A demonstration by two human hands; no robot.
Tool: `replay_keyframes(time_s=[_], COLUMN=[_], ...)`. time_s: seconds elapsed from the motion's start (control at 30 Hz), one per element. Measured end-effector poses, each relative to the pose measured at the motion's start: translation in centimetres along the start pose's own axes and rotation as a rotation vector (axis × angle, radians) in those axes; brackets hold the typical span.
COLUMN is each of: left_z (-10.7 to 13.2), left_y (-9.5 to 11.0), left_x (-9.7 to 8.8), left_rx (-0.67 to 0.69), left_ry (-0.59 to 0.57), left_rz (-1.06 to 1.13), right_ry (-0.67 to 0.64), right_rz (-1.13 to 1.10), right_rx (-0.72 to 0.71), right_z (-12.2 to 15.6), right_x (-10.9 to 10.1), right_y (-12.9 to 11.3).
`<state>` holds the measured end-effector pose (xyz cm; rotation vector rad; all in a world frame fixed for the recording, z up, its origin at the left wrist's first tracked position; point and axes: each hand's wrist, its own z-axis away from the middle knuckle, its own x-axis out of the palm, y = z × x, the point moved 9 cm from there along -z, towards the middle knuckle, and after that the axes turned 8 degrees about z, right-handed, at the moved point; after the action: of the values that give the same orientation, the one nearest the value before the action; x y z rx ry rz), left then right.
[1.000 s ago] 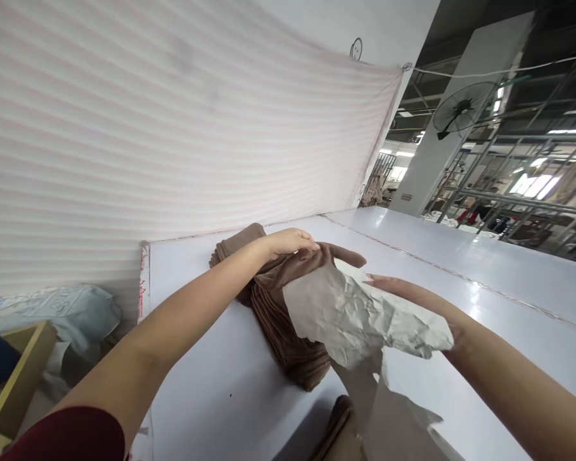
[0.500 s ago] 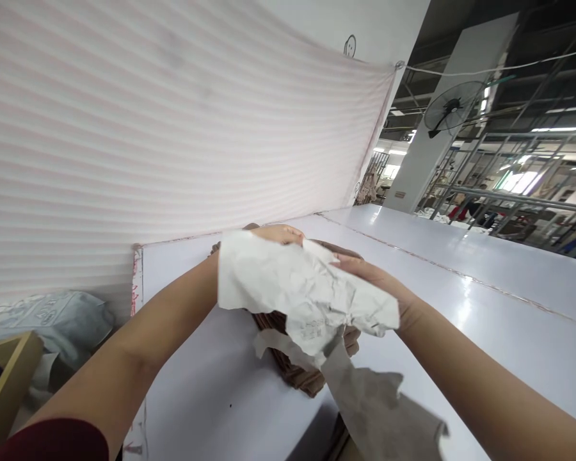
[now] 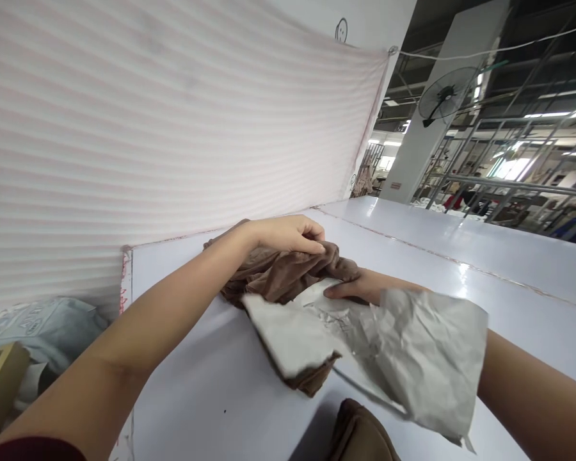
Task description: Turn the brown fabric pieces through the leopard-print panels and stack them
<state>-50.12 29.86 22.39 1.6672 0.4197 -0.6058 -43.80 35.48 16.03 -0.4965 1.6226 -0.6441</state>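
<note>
My left hand (image 3: 295, 235) is closed on the top of a bunched brown cloth (image 3: 281, 272), thumb and fingers pinching a fold. My right hand (image 3: 358, 286) lies low at the right end of the cloth, its thumb over a crumpled, torn white paper (image 3: 422, 358). The paper drapes over my right wrist and forearm and spreads across the front of the brown pile. My right fingers are mostly hidden under cloth. Another brown folded cloth (image 3: 362, 435) sits at the bottom edge of the view, nearest me.
The pile rests on a glossy white table (image 3: 187, 390). A striped pale sheet (image 3: 173, 128) hangs behind it. At the left are a bluish plastic-wrapped bundle (image 3: 52, 326) and a wooden box edge (image 3: 2, 378). A fan (image 3: 444, 96) and metal railings (image 3: 518, 182) stand farther back.
The white paper has swung off the top of the pile toward me and to the right, baring the brown cloth. My left hand has moved from behind the paper onto the cloth.
</note>
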Motion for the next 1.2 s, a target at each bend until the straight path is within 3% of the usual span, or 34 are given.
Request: replay_keyframes(time_s=[0.13, 0.2, 0.4, 0.53, 0.63, 0.73, 0.9, 0.97, 1.03, 1.1, 1.2], left_z=[0.5, 0.8, 0.2, 0.2, 0.6, 0.8, 0.1, -0.2, -0.5, -0.7, -0.6], left_y=[0.7, 0.6, -2.7, -6.4, -7.7, -8.0, -7.5, -7.4, -7.4, -7.1, -6.6], left_x=[-0.5, 0.3, 6.5, 10.6, 11.6, 11.3, 9.8, 9.5, 9.2, 8.6, 7.5], left_rx=[0.061, 0.051, -0.005, -0.031, -0.05, -0.113, -0.156, -0.178, -0.184, -0.165, -0.119], left_ry=[0.092, 0.102, -0.074, -0.219, -0.275, -0.297, -0.208, -0.154, -0.096, -0.026, 0.067], left_rz=[-0.061, -0.066, -0.298, -0.284, -0.235, -0.136, -0.107, -0.102, -0.073, -0.025, 0.044], right_ry=[0.139, 0.205, 0.179, 0.436, 0.593, 0.586, 0.165, 0.118, 0.229, 0.422, 0.615], right_rz=[0.065, 0.058, -0.035, -0.069, -0.137, -0.227, -0.394, -0.515, -0.784, -1.051, -1.169], right_rx=[0.061, 0.077, 0.233, 0.505, 0.668, 0.738, 0.635, 0.647, 0.707, 0.757, 0.792], right_z=[-1.3, -1.4, -0.4, 2.8, 6.9, 10.8, 13.1, 13.7, 14.2, 14.8, 15.4], right_x=[-1.2, -1.6, -1.1, -3.9, -4.7, -3.0, 4.4, 6.2, 7.1, 7.6, 8.6], right_y=[2.2, 3.2, 7.1, 10.4, 11.4, 10.4, 5.0, 3.7, 3.6, 4.2, 5.4])
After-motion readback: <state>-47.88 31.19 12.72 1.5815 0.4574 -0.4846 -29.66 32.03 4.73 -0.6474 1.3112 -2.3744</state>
